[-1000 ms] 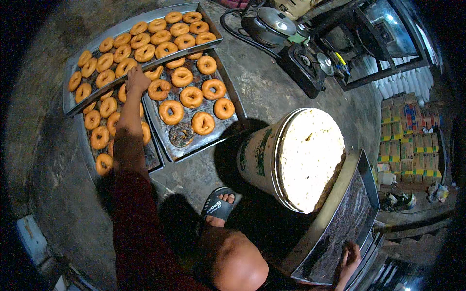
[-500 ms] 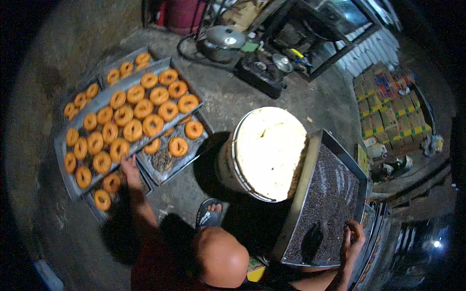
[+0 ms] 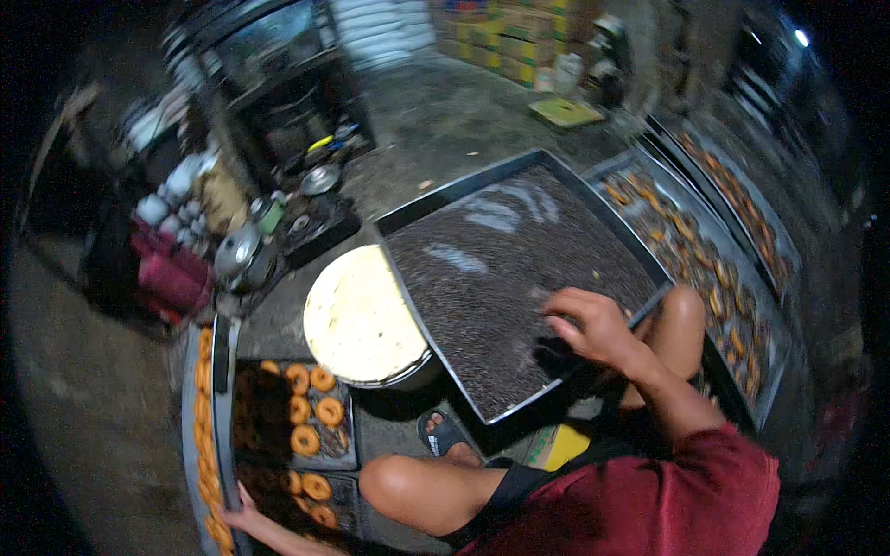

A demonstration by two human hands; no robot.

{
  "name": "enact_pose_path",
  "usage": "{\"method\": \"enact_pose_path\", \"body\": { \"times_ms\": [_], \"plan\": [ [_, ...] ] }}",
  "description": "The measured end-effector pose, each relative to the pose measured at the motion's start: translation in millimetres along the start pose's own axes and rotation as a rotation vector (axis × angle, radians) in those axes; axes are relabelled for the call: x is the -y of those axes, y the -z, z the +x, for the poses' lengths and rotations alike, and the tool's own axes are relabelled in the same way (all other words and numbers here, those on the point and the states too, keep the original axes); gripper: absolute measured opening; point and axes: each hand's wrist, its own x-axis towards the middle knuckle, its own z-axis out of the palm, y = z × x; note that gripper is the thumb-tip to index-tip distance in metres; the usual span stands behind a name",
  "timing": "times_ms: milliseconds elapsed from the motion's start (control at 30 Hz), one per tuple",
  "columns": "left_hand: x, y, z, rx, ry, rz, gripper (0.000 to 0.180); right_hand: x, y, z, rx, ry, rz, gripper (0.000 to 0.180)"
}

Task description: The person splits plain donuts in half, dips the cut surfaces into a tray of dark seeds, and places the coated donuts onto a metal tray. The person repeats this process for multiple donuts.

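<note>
My left hand (image 3: 243, 517) grips the side of a metal tray (image 3: 222, 454) at the lower left. This tray is seen steeply tilted, with ring doughnuts (image 3: 203, 417) along its face. Over a large metal pan (image 3: 431, 345) of dark chocolate sprinkles (image 3: 482, 315), my right hand (image 3: 593, 326) hovers with loosely bent fingers apart. Nothing shows in that hand, and its shadow falls on the sprinkles. The pan leans on a round tub (image 3: 366, 320) filled to the top with something pale yellow.
Two lower trays of doughnuts (image 3: 329, 411) lie on the floor beside my left knee. To the right, long trays (image 3: 691, 199) hold sprinkle-covered pieces. A pot (image 3: 239, 248) and a stove (image 3: 320, 232) stand at the far left. Cartons (image 3: 505, 37) and white sacks (image 3: 385, 32) line the back.
My view has swung right. My left hand's doughnut tray has gone from lying flat to steeply tilted. The right hand has moved from the pan's side to above the sprinkles.
</note>
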Motion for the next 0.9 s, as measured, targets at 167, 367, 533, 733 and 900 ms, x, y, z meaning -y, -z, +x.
{"method": "enact_pose_path", "body": {
  "times_ms": [167, 367, 533, 733, 900],
  "plan": [
    [-8.4, -103.0, -120.7, 0.184, -0.007, 0.21, 0.058, 10.0, 2.6, 3.9, 0.002, 0.059, 0.178, 0.018],
    [5.7, -184.8, -230.7, 0.457, 0.062, 0.341, 0.056, -6.5, -2.9, 48.8, -0.015, -0.08, 1.005, 0.03],
    [25.4, -231.8, -310.9, 0.678, 0.144, 0.421, 0.054, -49.8, 30.7, 67.8, 0.272, -0.203, 1.719, 0.072],
    [74.7, -276.7, -404.3, 0.924, 0.308, 0.471, 0.052, -102.0, 165.9, -24.7, 0.104, -0.003, 1.736, 0.082],
    [131.7, -314.4, -476.6, 1.121, 0.55, 0.456, 0.051, -105.6, 245.8, -166.6, -0.459, -0.392, 1.356, 0.064]
  ]
}}
